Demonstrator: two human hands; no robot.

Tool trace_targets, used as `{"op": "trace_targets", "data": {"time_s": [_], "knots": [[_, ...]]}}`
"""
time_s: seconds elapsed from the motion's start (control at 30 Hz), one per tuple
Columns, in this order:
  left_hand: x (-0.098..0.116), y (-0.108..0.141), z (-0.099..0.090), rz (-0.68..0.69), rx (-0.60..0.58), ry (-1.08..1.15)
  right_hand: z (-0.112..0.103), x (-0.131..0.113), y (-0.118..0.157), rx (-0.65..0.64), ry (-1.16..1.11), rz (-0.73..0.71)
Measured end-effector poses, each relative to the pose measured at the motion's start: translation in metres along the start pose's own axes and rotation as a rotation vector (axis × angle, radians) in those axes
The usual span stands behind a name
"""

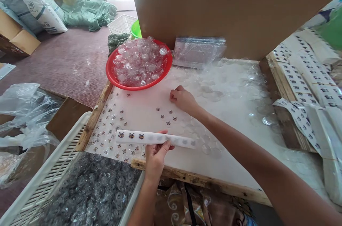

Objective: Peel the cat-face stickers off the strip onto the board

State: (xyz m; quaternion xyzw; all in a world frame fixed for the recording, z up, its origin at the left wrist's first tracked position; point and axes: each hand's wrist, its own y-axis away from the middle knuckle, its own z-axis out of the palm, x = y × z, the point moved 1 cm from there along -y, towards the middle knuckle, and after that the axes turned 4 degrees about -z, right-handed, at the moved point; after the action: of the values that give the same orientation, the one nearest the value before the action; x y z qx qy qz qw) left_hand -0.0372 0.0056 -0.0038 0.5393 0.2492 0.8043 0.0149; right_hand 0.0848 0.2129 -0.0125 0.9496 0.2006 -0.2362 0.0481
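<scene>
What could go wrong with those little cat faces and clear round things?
The red bowl is heaped above its rim, so a bump might spill clear round pieces. Cat faces lie near the gap in the wooden edging, so some might slide into the white basket. The left hand holds the white strip near its middle; the ends might droop.

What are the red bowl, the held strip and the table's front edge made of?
Red bowl: likely plastic, smooth, with a slight rim sheen.
Strip in the left hand: probably matte paper; dark marks show faintly through.
Front edge: wood, rough-looking, with darker knots.
</scene>
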Motion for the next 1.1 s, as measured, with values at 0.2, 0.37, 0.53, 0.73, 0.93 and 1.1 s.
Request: {"op": "trace_targets", "data": {"time_s": [0.2,0.37,0.53,0.73,0.93,1.1], "knots": [[-0.001,0.0,-0.002,-0.001,-0.021,-0.028,0.009,-0.029,0.007,-0.007,-0.15,-0.037],[-0.001,-0.001,-0.001,0.009,-0.029,-0.035,-0.011,-0.081,0.045,-0.115,-0.538,-0.259],[-0.003,-0.004,-0.003,0.026,-0.024,-0.139,-0.021,-0.124,0.077,-0.168,-0.584,-0.422],[-0.002,-0.004,-0.011,0.098,0.143,-0.259,-0.006,-0.128,0.087,0.035,-0.303,-0.507],[-0.003,-0.004,-0.008,0.024,0.052,-0.176,-0.024,-0.112,0.086,0.112,-0.532,-0.547],[-0.001,-0.003,-0.002,-0.054,-0.057,-0.048,-0.045,-0.022,0.037,0.221,-0.626,-0.051]]}}
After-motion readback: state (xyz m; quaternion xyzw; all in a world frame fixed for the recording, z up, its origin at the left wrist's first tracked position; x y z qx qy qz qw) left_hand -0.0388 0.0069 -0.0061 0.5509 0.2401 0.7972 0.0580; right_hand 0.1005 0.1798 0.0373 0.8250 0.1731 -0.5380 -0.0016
